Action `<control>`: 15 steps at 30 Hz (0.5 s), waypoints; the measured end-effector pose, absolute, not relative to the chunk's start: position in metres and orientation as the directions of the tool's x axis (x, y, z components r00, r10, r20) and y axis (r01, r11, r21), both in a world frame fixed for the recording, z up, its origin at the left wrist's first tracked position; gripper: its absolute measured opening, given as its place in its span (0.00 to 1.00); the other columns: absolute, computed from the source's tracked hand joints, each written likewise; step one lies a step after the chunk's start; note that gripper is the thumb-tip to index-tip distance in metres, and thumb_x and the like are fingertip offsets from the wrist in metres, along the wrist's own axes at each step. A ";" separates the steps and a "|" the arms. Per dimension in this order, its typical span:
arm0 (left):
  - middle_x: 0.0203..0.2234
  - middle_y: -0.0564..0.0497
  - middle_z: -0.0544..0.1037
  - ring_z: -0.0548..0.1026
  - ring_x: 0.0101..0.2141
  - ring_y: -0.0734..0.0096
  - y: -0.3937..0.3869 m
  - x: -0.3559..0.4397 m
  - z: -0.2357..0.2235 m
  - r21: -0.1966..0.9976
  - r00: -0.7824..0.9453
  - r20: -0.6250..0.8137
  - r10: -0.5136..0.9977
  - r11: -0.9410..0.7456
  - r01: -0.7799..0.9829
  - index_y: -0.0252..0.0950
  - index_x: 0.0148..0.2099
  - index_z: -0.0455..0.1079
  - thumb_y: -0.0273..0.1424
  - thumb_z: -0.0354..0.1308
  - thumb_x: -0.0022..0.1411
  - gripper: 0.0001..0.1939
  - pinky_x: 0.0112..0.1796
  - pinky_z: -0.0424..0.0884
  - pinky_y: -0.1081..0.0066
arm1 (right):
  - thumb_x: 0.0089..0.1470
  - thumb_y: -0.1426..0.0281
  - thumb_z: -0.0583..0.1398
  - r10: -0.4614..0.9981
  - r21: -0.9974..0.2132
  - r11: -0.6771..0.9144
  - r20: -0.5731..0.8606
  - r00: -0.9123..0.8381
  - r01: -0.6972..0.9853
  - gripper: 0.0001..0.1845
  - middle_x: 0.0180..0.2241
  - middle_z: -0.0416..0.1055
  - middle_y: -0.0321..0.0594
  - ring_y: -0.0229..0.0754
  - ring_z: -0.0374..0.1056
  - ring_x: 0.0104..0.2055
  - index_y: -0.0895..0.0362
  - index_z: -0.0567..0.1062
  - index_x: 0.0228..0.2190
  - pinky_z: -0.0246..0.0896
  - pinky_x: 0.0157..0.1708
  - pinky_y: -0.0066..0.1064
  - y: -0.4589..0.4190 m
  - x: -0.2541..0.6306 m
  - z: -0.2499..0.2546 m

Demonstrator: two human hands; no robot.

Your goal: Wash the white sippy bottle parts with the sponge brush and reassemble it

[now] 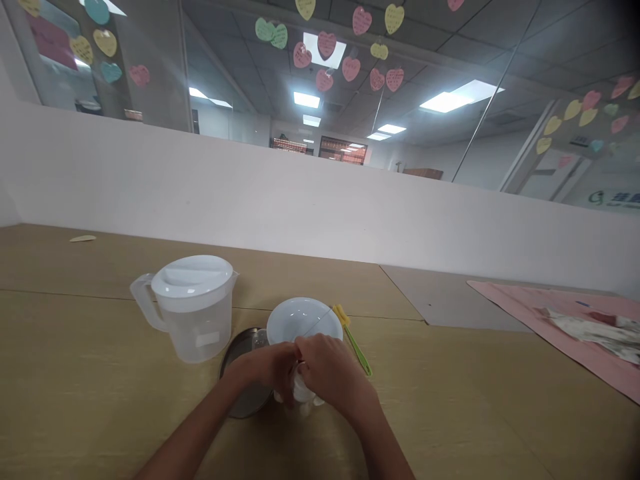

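Both hands meet at the front of the table, low in the view. My left hand [275, 367] curls its fingers around the left side of a small translucent white container [302, 387], largely hidden by the hands. Over its top, my right hand [333, 370] is closed, thumb and fingers pressed together. A thin straight rod [319, 320] slants up and right from between the hands across a white bowl [286, 323]; which hand holds it I cannot tell. Partly under my left forearm lies a round metal tray [233, 351] with a small clear item [259, 339] on its rim.
A lidded translucent pitcher [197, 320] stands to the left. Right of the bowl lies a green-handled brush [358, 350] with a yellow head. Farther right, a pink cloth [520, 300] bears crumpled fabric [595, 333]. A white wall [300, 207] borders the table's back.
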State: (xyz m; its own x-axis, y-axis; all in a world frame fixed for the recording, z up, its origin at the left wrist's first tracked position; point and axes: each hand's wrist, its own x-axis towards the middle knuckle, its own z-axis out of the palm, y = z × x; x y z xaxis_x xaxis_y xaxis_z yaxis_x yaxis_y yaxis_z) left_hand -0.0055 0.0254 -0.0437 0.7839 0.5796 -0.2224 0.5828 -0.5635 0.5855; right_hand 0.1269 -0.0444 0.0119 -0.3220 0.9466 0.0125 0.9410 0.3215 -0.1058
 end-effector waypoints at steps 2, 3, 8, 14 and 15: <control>0.34 0.54 0.75 0.72 0.35 0.63 0.026 -0.005 -0.045 0.592 0.794 -0.215 0.568 -0.571 0.569 0.37 0.44 0.67 0.26 0.65 0.32 0.31 0.31 0.66 0.74 | 0.47 0.77 0.51 0.940 -0.119 0.340 0.024 -0.339 0.933 0.10 0.32 0.73 0.42 0.42 0.69 0.34 0.59 0.71 0.31 0.46 0.25 0.28 -0.044 0.127 0.011; 0.34 0.54 0.75 0.72 0.36 0.63 0.026 -0.005 -0.045 0.602 0.801 -0.210 0.560 -0.572 0.558 0.37 0.44 0.67 0.26 0.65 0.32 0.31 0.31 0.66 0.74 | 0.46 0.76 0.52 0.935 -0.126 0.354 0.025 -0.353 0.927 0.10 0.32 0.73 0.42 0.43 0.69 0.35 0.59 0.71 0.31 0.47 0.25 0.28 -0.044 0.128 0.010; 0.33 0.54 0.75 0.73 0.34 0.64 0.023 -0.005 -0.038 0.591 0.766 -0.249 0.592 -0.534 0.605 0.36 0.42 0.68 0.28 0.66 0.32 0.29 0.30 0.66 0.74 | 0.43 0.73 0.56 0.916 -0.141 0.391 -0.039 -0.400 0.910 0.11 0.35 0.73 0.43 0.45 0.69 0.37 0.59 0.71 0.33 0.49 0.26 0.28 -0.040 0.133 0.007; 0.35 0.54 0.75 0.72 0.36 0.62 0.015 -0.003 -0.022 0.545 0.752 -0.245 0.613 -0.554 0.629 0.37 0.42 0.67 0.27 0.66 0.31 0.29 0.32 0.67 0.72 | 0.46 0.77 0.53 0.944 -0.105 0.324 -0.028 -0.328 0.940 0.10 0.32 0.73 0.46 0.46 0.70 0.35 0.61 0.70 0.33 0.50 0.26 0.28 -0.041 0.123 0.001; 0.35 0.53 0.75 0.72 0.36 0.62 0.014 -0.002 -0.021 0.533 0.749 -0.259 0.610 -0.556 0.638 0.37 0.41 0.67 0.27 0.66 0.31 0.28 0.32 0.67 0.72 | 0.46 0.77 0.54 0.945 -0.108 0.321 -0.028 -0.325 0.941 0.10 0.32 0.72 0.46 0.46 0.69 0.35 0.62 0.70 0.34 0.50 0.26 0.28 -0.041 0.120 0.000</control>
